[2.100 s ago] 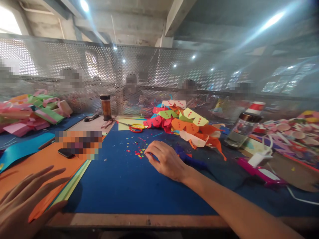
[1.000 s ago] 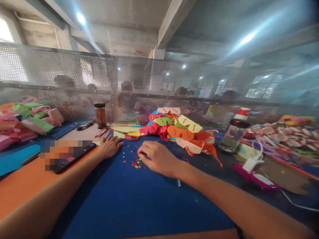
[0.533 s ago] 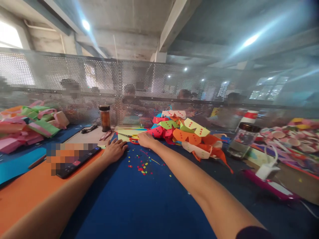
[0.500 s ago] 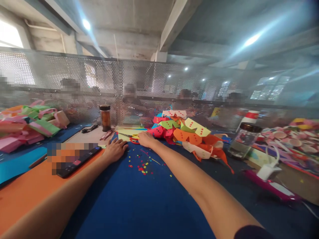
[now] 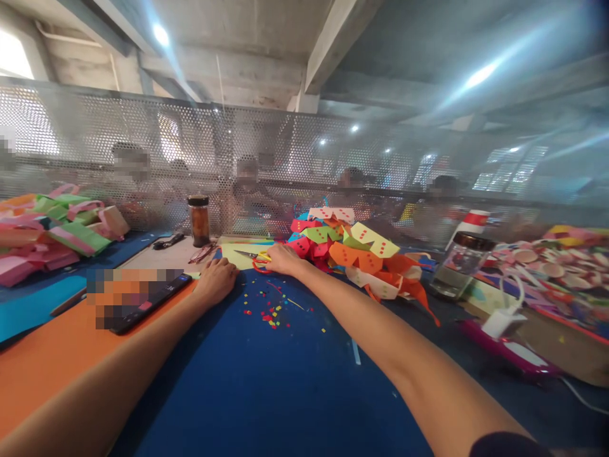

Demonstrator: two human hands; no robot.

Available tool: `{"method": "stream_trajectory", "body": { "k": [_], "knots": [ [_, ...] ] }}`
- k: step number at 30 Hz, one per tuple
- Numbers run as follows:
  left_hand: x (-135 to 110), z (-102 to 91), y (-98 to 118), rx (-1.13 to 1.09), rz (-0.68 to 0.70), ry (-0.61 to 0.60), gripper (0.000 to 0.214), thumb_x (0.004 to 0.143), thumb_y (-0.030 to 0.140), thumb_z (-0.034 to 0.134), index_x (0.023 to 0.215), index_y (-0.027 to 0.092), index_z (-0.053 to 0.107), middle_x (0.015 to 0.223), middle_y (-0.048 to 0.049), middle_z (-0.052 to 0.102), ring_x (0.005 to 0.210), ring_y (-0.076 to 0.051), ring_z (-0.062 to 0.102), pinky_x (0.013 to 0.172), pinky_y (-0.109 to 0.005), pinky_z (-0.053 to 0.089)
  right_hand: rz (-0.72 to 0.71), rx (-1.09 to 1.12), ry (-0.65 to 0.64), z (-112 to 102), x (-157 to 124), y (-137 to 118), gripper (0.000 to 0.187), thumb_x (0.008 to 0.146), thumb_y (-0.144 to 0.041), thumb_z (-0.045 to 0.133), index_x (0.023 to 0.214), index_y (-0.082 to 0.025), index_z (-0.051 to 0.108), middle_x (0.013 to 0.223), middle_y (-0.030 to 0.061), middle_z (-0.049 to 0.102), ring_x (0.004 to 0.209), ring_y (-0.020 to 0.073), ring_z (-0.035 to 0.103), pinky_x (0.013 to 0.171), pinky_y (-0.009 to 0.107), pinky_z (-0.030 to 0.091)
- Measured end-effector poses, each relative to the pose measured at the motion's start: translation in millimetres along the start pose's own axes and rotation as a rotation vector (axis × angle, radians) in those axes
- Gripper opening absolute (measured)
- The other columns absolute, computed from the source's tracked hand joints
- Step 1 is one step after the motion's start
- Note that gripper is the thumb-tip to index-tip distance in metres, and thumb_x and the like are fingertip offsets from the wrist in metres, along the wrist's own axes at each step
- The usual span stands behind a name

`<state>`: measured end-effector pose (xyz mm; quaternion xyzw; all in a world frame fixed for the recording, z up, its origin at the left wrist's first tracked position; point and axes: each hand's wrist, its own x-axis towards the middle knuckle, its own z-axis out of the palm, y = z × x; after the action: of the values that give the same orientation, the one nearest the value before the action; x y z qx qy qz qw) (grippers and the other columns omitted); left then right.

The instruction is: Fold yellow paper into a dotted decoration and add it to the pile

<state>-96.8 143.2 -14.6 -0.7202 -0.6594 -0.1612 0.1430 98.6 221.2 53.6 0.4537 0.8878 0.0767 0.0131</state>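
Note:
At the far side of the blue table surface (image 5: 252, 387), my right hand (image 5: 283, 259) closes over the handles of a pair of scissors (image 5: 261, 260). The handles are yellow and red, and the blades point left over a pale yellow sheet (image 5: 233, 249). My fingertips are partly hidden behind the hand. My left hand (image 5: 219, 279) rests palm down on the table by the sheet's near left corner, holding nothing that I can see. Small coloured paper scraps (image 5: 272, 311) lie between my forearms. Right of my right hand is a heap of folded paper pieces (image 5: 361, 254) with red dots.
A phone (image 5: 152, 303) lies on an orange sheet (image 5: 95, 368). Behind stands a dark brown jar (image 5: 198, 222). On the right are a clear bottle (image 5: 459, 270), a magenta power bank (image 5: 514, 355) with a white plug, and paper rings (image 5: 547, 266). A perforated screen (image 5: 276, 146) closes off the back.
The view has shifted slightly. My right hand stays at the scissors, whose blades show more clearly. My left hand's fingers have drawn in a little. A pale strip now shows beside my right forearm.

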Motion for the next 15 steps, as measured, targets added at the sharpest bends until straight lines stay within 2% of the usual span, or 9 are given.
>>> {"method": "stream_trajectory", "body": {
  "k": [7,15],
  "knots": [
    [-1,-0.3,0,-0.063,-0.021,0.013,0.034,0.095,0.033,0.06,0.125,0.017,0.057,0.126,-0.0103,0.06,0.106,-0.024,0.063,0.088,-0.046,0.055,0.017,0.027,0.026,-9,-16,25,0.03,0.095,-0.037,0.059,0.118,-0.017,0.061,0.119,0.008,0.063,0.101,0.0222,0.064,0.085,0.042,0.054],
    [3,-0.9,-5,-0.068,-0.012,-0.037,0.032,0.095,0.033,0.059,0.124,0.018,0.058,0.126,-0.0102,0.06,0.104,-0.024,0.063,0.087,-0.045,0.055,0.041,0.082,0.098,-13,-21,37,0.03,0.093,-0.043,0.06,0.097,-0.015,0.067,0.095,0.0044,0.069,0.084,0.0178,0.065,0.076,0.035,0.052]
  ]
}}
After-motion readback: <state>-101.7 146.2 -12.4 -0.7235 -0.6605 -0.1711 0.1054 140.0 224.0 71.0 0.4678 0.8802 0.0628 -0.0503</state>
